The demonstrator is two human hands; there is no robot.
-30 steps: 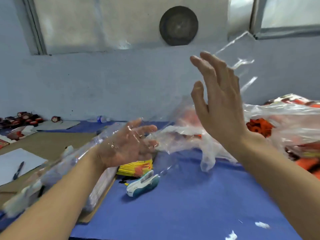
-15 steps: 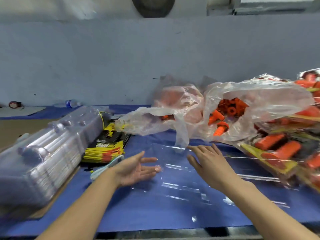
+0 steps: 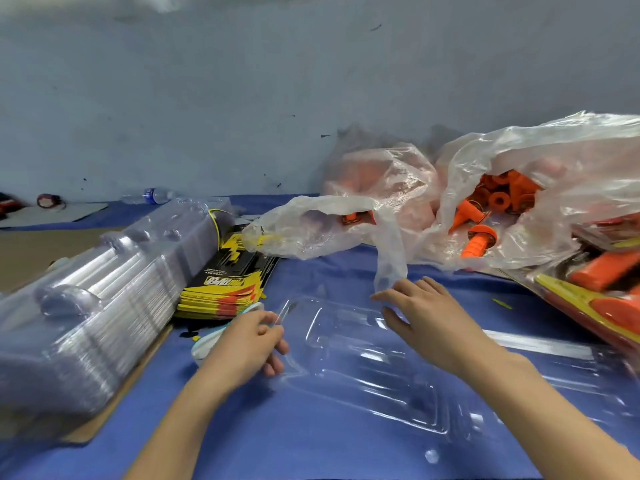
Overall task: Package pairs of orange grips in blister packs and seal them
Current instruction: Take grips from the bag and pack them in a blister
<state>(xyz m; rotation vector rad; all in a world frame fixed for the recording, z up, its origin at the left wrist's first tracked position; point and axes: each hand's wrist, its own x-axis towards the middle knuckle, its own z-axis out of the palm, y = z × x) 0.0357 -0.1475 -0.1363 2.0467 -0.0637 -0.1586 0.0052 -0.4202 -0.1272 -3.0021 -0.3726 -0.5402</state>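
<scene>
Blister pack [image 3: 363,372] lies opened flat on the blue cloth [image 3: 311,445], directly in front of the person and empty. The left hand [image 3: 247,341] has its fingers curled at the pack's left edge and appears to pinch the clear rim. The right hand [image 3: 429,317] is relaxed, its straight fingers resting on the far side of the pack and grasping nothing. I judge this to be the start of one cycle: a shell is being laid out and steadied, with no grips or card in it yet.

The next move probably calls for one hand to hold the shell down while the other reaches to the far right for a pair of grips. A card from the yellow-and-black stack [image 3: 225,285], just left of the pack, would then go in.

A white-and-teal tool [image 3: 204,344] sits mostly hidden under the left hand, so I cannot tell what it is. The pack's own outline is hard to trace, being clear plastic on cloth. The nested pile of empty shells [image 3: 104,296] at the left is blurred.

Further back, the orange grips [image 3: 481,216] spill from the mouth of a plastic bag [image 3: 571,161]. A second bag [image 3: 377,174] beside it shows only a pink haze inside. Finished packs [image 3: 602,282] are cut off by the right border. A water bottle [image 3: 152,195] lies against the wall.
</scene>
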